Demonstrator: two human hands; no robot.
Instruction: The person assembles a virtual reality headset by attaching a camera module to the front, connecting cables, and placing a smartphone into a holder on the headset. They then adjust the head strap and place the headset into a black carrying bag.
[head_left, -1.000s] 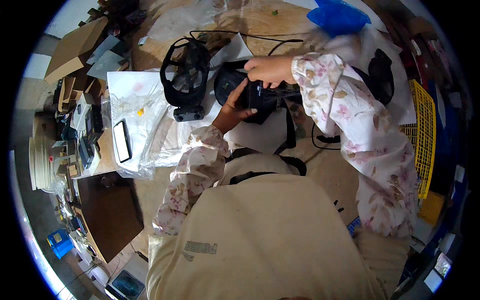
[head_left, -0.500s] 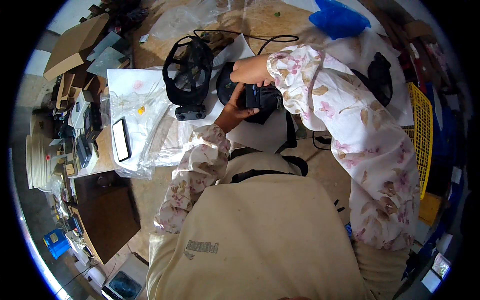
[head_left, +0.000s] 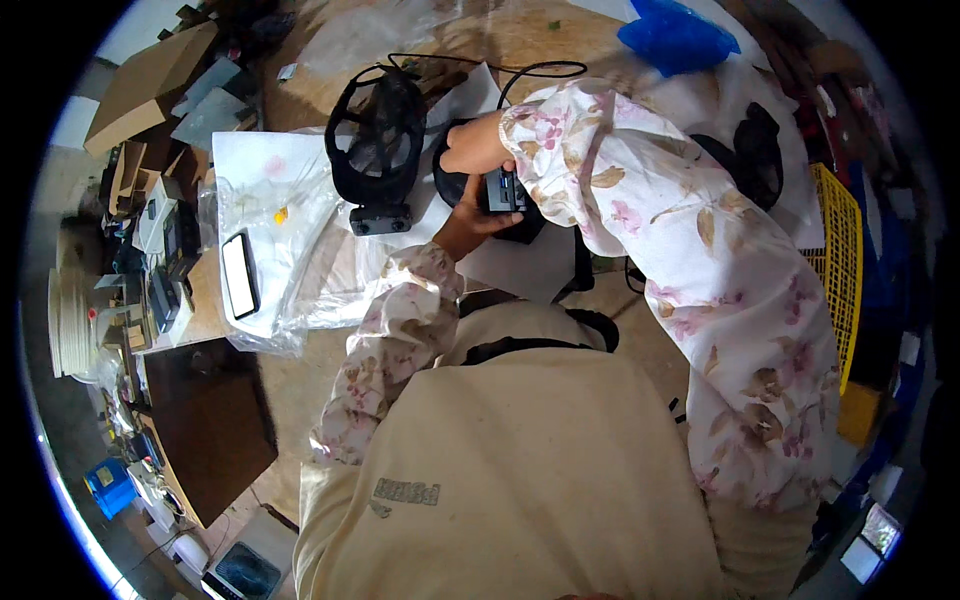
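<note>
My left hand (head_left: 470,222) grips a small dark box-shaped device (head_left: 506,192), thumb along its near edge and fingers at its side. Small slots or ports show on the device's upper face. Just beyond it, my right hand (head_left: 474,147) is bent over with its fingers curled in; what they hold is hidden. A black cable (head_left: 545,68) loops on the table and runs in behind my right wrist. Beneath both hands lies black headgear (head_left: 447,165), mostly covered. Left of my hands sits a black strapped head mount (head_left: 378,150) with a twin-lens camera unit (head_left: 381,220) at its near end.
A phone with a white screen (head_left: 240,275) lies on clear plastic sheeting at the left. Blue plastic bag (head_left: 680,38) at the far right; black straps (head_left: 760,150) and a yellow crate (head_left: 838,270) stand at the right. A cardboard box (head_left: 150,85) is at the far left.
My right hand and forearm have shifted left and slightly nearer the head mount. The device in my left hand has tilted, showing more of its upper face. The cable loop has moved slightly left.
</note>
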